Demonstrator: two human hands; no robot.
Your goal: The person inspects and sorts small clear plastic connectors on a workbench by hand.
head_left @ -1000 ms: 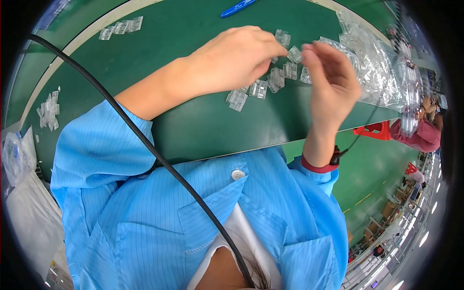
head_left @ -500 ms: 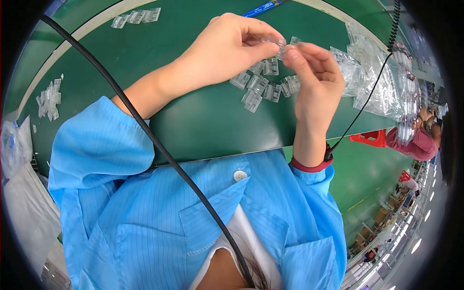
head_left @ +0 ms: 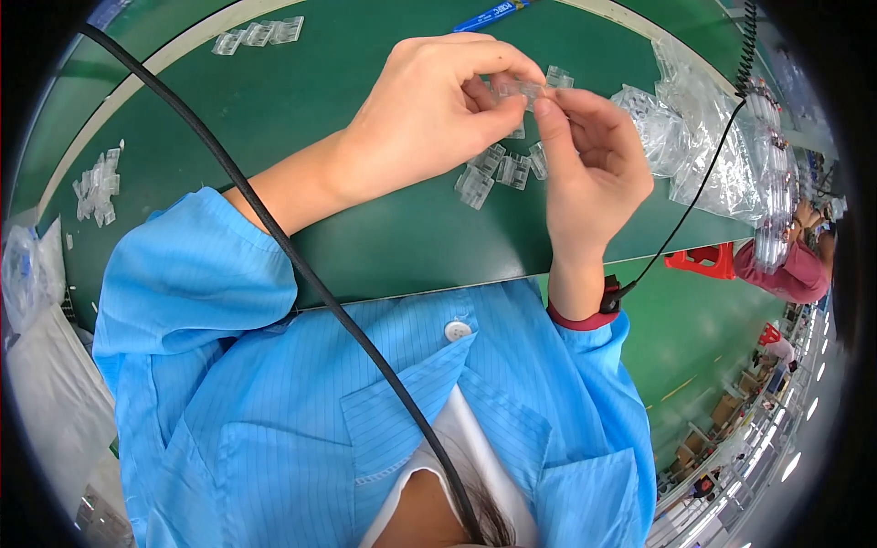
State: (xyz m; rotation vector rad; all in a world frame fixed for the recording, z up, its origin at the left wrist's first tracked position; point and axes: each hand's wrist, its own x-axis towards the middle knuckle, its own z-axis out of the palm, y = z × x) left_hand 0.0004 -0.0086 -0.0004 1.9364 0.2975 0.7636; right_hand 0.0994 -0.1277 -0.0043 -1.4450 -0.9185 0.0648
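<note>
A small clear plastic piece is held between both hands above the table. My left hand has it pinched between thumb and fingers, the fingers curled round its far side. The thumb and forefinger of my right hand close on its right end, while the other fingers are loosely bent. Below the hands lie several loose clear plastic pieces of like shape, some partly covered by the fingers. Another clear piece rests just beyond my right fingertips.
Clear plastic bags lie to the right on the green table. More clear pieces form a row at the far left and a heap at the left. A blue slim tool lies at the back. A black cable crosses the view; a cord runs from my right wristband.
Both hands have come slightly nearer to me, still holding the piece. My left hand now covers some loose pieces that showed before. The clear piece between the fingers shows more fully.
</note>
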